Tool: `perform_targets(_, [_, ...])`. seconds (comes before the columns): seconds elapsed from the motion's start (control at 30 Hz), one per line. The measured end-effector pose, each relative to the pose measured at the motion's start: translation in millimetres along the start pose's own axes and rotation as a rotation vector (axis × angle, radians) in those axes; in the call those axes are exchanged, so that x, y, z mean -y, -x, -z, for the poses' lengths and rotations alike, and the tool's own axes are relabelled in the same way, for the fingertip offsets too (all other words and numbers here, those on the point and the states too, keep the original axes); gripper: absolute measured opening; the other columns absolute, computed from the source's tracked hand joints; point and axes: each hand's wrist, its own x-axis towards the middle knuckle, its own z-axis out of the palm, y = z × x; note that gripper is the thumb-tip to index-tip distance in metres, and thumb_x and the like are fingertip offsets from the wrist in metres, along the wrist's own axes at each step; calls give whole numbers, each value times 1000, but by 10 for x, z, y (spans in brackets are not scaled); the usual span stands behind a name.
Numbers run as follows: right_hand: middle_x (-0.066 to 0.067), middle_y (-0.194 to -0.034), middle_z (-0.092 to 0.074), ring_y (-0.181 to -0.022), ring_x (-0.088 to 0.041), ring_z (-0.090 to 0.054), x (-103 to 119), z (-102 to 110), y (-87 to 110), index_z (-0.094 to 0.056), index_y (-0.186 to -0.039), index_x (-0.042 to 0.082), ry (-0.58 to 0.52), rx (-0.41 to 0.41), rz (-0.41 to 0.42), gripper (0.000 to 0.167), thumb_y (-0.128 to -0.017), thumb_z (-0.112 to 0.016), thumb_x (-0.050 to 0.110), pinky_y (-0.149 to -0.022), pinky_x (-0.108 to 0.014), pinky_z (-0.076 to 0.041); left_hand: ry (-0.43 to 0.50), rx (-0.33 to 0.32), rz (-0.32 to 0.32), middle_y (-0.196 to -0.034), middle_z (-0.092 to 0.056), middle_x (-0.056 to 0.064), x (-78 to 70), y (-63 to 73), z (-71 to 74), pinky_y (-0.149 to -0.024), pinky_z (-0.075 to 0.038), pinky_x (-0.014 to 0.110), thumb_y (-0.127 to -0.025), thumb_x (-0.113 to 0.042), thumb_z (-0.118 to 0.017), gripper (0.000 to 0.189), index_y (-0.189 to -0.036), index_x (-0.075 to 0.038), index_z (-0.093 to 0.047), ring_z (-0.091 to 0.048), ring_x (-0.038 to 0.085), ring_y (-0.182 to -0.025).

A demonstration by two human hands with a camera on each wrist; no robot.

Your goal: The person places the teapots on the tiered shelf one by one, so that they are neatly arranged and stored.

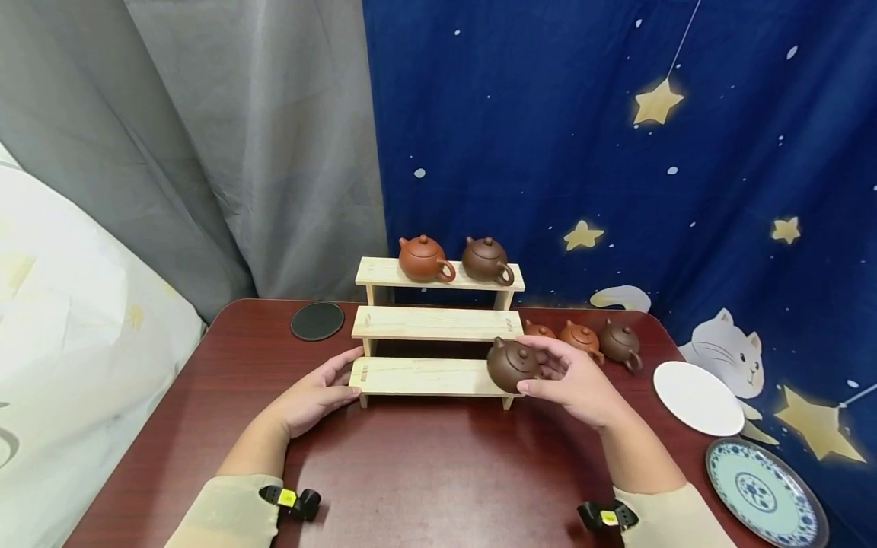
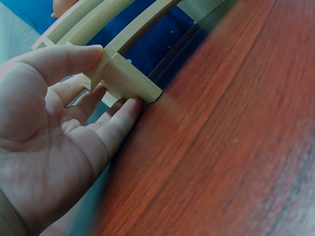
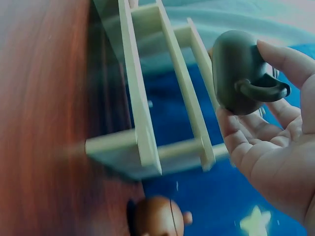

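A three-tier wooden display rack (image 1: 428, 323) stands on the table. My left hand (image 1: 317, 396) grips the left end of its lowest shelf (image 2: 115, 69), thumb at the front edge and fingers by the leg. My right hand (image 1: 575, 380) holds a dark brown teapot (image 1: 510, 367) by its sides, over the right end of the lowest shelf. The teapot's handle (image 3: 263, 92) faces the palm. Whether its base touches the shelf I cannot tell. On the top shelf sit a reddish-brown teapot (image 1: 421, 260) and another dark brown teapot (image 1: 485, 259).
Behind my right hand are two orange-brown teapots, one partly hidden (image 1: 539, 329) and one beside it (image 1: 579, 335), then a dark brown teapot (image 1: 620, 342). A white plate (image 1: 699, 397) and a blue-patterned plate (image 1: 763, 491) lie at the right. A black round coaster (image 1: 317, 321) lies back left.
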Motion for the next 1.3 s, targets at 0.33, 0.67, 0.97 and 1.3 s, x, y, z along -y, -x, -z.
perform_targets(0.33, [-7, -142, -70, -128, -23, -68, 350, -488, -703, -62, -149, 18, -43, 81, -33, 67, -88, -89, 18, -104, -33, -56, -13, -5, 4, -175, -29, 19, 11, 20, 14, -107, -53, 23, -103, -14, -70, 86, -172, -21, -19, -50, 14, -147])
perform_targets(0.67, [-6, -148, -66, -133, -24, -64, 460, -778, -1210, -57, -155, 18, 17, 121, -20, 69, -91, -85, 15, -110, -40, -54, -4, 0, 1, -173, -31, 20, 5, 21, 7, -106, -54, 23, -104, -11, -69, 85, -172, -20, -19, -54, 6, -140])
perform_targets(0.97, [-8, -143, -68, -126, -20, -65, 445, -912, -1382, -57, -155, 14, 50, 161, 7, 67, -93, -83, 15, -106, -33, -53, -2, 9, -10, -173, -31, 21, 8, 14, 8, -106, -53, 22, -104, -11, -69, 86, -172, -19, -18, -54, 7, -140])
perform_targets(1.3, [-7, -147, -65, -132, -23, -62, 435, -948, -1390, -56, -156, 15, 107, 121, -7, 69, -93, -84, 19, -113, -41, -50, 8, 12, -14, -174, -30, 21, 8, 12, 4, -106, -53, 23, -104, -10, -69, 86, -172, -18, -18, -55, 5, -139])
